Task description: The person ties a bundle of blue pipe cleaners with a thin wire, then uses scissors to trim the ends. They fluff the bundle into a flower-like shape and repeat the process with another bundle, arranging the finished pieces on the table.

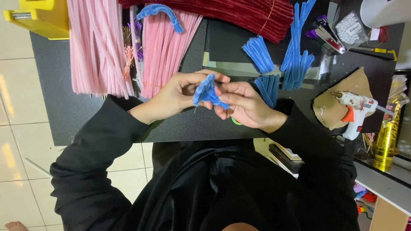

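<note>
Blue pipe-cleaner piece [206, 91], held above the black table [64, 107] between both hands. The left hand [175, 96] is closed around its folded fan; the right hand [242, 105] pinches its lower end. The folds are best kept bunched tightly while the end is twisted.

Single view only: head-worn camera, looking steeply down over wearer's chest and black sleeves. Desk [64, 107] near edge runs across mid-frame; far edge cut off by frame top. Close range: left hand [173, 96] and right hand [246, 105] sit near frame centre, above desk near edge. Tiled floor [17, 128] visible past desk left edge. Desk right edge falls near frame right, shelf clutter beyond. No second view; no overlap to report.
</note>
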